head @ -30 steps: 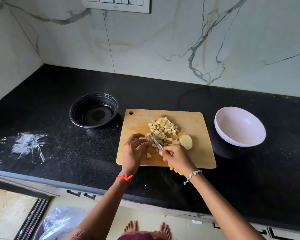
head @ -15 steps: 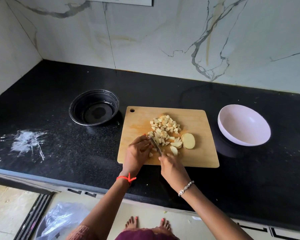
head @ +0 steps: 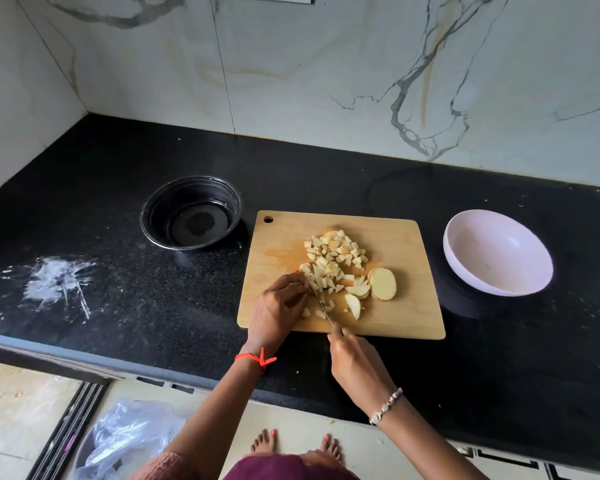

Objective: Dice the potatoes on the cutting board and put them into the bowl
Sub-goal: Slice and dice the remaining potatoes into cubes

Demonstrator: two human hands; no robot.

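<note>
A wooden cutting board (head: 284, 244) lies on the black counter. On it sits a heap of diced potato (head: 333, 254), with a round potato slice (head: 383, 284) and two wedges (head: 355, 299) to its right. My right hand (head: 355, 365) grips a knife (head: 323, 306) whose blade points up and left into the pieces. My left hand (head: 278, 310), fingers curled, holds potato pieces at the blade's left side. The white bowl (head: 497, 252) stands empty right of the board.
A black bowl (head: 191, 213) stands left of the board, empty. A white smear (head: 56, 282) marks the counter's left part. Marble walls rise behind and to the left. The counter's front edge runs close below the board.
My right hand has drawn back toward the board's front edge with the knife. Two potato wedges now lie free beside the round slice. The left hand stays by the blade.
</note>
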